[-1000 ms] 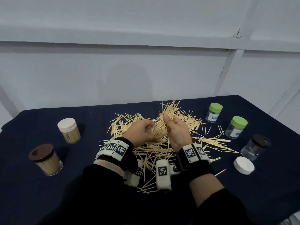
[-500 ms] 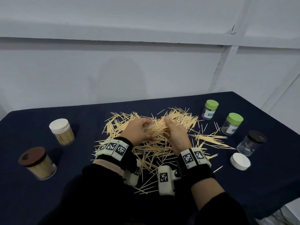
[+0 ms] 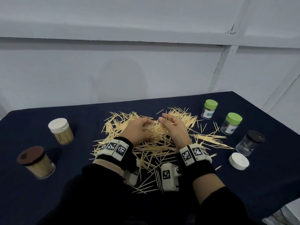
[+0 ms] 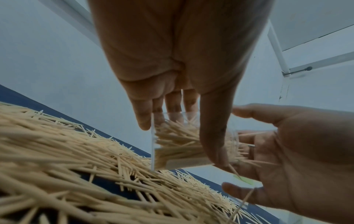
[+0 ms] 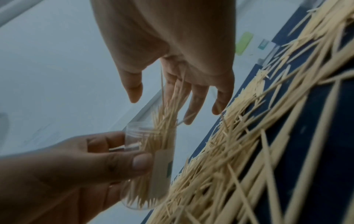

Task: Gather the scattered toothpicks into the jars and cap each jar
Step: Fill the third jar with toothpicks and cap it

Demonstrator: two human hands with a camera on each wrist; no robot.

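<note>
Loose toothpicks (image 3: 155,144) lie in a wide heap on the dark blue cloth at the table's middle. Over the heap my left hand (image 3: 142,127) grips a small clear jar (image 5: 151,153), tilted toward the right and partly filled with toothpicks. The same jar (image 4: 178,145) shows between thumb and fingers in the left wrist view. My right hand (image 3: 168,122) is at the jar's mouth with fingers (image 5: 193,98) straight and spread. A few toothpicks slide from them into the opening. A loose white lid (image 3: 238,160) lies at the right front.
Two capped green-lidded jars (image 3: 209,109) (image 3: 231,123) and a black-lidded jar (image 3: 250,142) stand at the right. At the left stand two full capped jars, one white-lidded (image 3: 60,130), one brown-lidded (image 3: 36,161). A white wall runs behind the table's far edge.
My right hand, which pinched a raised bundle of toothpicks over the jar, has spread its fingers and let them go. Both hands have sunk closer to the heap.
</note>
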